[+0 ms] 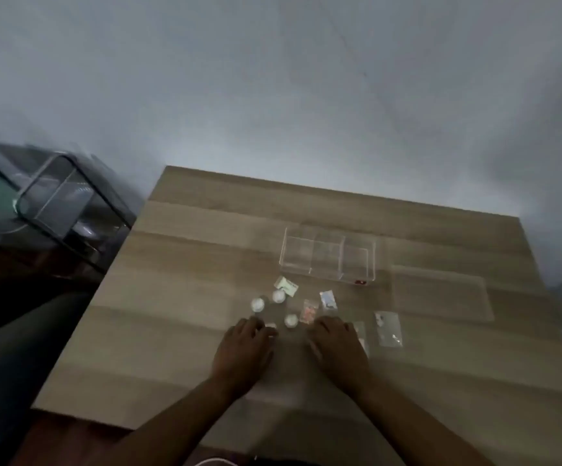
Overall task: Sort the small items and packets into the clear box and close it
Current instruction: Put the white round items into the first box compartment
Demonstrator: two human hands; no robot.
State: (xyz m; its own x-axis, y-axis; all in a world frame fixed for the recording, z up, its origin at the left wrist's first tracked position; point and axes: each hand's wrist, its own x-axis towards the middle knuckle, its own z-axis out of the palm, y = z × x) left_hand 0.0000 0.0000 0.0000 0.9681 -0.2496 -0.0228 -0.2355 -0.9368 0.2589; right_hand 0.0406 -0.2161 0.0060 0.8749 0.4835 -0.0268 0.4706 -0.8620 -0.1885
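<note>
A clear box [328, 255] with three compartments stands open on the wooden table [179, 297]. Its flat clear lid [441, 292] lies to the right of it. In front of the box lie three small round white items [257, 304], a white-green packet [286, 285], a packet with pink contents [308, 312], a bluish packet [327, 299] and a clear packet [388, 329]. My left hand [244, 351] rests palm down on the table, fingertips at a small white item [270, 326]. My right hand [338, 351] lies palm down, partly covering another clear packet [360, 334]. The picture is blurred.
A glass-topped side table with a dark metal frame [61, 203] stands left of the wooden table. A grey wall rises behind the table's far edge. The table's near edge is just under my forearms.
</note>
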